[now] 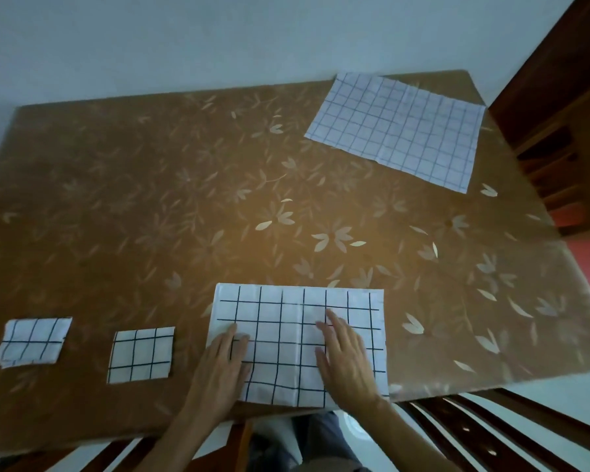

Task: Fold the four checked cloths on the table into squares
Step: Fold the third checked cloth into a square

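Half-folded cloth lengthwise left-right

Dim room, pale wall, dark wooden chairs.

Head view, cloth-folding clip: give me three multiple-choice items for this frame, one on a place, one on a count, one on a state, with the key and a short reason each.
1. Where does the unfolded cloth lie?
A. far right corner of the table
B. near left edge
C. on the chair

2. How many cloths are already folded into small squares?
A. none
B. two
C. four

3. What are the hands doing with the cloth in front of the person?
A. lifting it off the table
B. pressing flat on it
C. not touching it

Key:
1 A, it lies spread open at the table's far right corner.
2 B, the far-left folded square and the second folded square sit at the near left.
3 B, the left hand and right hand rest palm down, fingers spread, on the half-folded cloth.
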{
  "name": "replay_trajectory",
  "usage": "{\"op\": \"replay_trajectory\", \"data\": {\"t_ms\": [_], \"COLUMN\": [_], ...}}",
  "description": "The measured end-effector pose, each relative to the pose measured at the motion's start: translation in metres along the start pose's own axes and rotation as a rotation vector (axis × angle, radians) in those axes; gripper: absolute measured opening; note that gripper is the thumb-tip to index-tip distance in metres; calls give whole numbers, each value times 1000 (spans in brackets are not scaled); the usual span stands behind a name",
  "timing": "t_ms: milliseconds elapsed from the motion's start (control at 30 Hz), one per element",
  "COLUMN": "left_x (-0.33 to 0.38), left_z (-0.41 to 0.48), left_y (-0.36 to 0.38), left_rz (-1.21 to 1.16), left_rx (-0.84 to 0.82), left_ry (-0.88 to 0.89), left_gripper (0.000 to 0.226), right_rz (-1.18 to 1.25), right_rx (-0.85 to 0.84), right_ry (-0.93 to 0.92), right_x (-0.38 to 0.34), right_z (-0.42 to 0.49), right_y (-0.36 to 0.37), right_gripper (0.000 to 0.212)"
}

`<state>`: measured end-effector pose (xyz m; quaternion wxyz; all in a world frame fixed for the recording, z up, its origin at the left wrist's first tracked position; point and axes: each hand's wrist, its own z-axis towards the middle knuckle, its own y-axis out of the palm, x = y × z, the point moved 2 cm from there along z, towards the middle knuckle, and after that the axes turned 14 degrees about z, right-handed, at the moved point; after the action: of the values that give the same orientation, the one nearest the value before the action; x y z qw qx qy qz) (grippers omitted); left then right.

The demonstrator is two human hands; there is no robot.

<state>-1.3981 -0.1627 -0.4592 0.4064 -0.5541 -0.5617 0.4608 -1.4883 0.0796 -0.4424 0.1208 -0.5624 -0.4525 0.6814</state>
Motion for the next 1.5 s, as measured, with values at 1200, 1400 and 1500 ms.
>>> {"op": "replay_trajectory", "data": {"t_ms": [1200, 1400, 1500], "left_x": [-1, 2, 5], "left_z": [-13, -14, -15], "left_y": [25, 25, 24], "left_rz": [116, 174, 196], "left_rx": [-35, 6, 39], "left_ry": [235, 226, 223], "left_gripper": [75, 78, 78], "right_rz": [-204, -6, 175], "right_rx": [-62, 266, 303], "right_ry": [311, 525, 645], "right_x": [51, 38, 33], "right_z": [-62, -87, -93], "right_y": [4, -9, -12], "right_gripper": [69, 44, 43]}}
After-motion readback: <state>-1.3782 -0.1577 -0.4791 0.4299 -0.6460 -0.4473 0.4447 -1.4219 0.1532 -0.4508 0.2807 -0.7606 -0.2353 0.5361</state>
